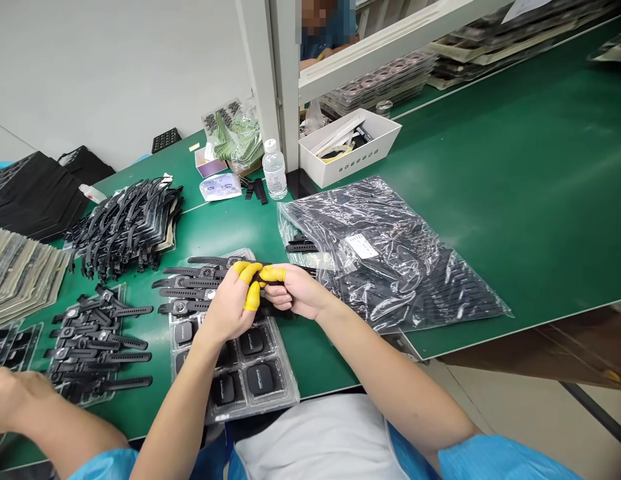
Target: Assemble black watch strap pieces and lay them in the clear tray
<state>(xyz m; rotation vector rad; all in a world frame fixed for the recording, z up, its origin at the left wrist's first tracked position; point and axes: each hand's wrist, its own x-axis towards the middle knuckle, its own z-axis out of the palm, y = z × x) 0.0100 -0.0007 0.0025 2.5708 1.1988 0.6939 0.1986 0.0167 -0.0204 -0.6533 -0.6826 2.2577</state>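
My left hand [234, 299] and my right hand [294, 288] meet over a clear plastic tray [291, 393], with yellow finger cots on several fingertips. Both are closed, pinching a small black watch part [261, 275] between them; the fingers hide most of it. Under and beyond my left hand, smartwatches with black straps [185, 293] lie across the far half of the tray. Square black watch cases [260, 379] sit in its near pockets. Right of my hands, black straps [303, 245] stick out of a large clear bag [405, 260] full of dark straps.
Left stand a tray of strapped watches [103, 347], a tall tray stack with straps [127, 223] and more stacked trays [25, 273]. A co-worker's hand [20, 397] is at lower left. Behind are a water bottle [275, 170], a white box [347, 150] and a post [285, 87].
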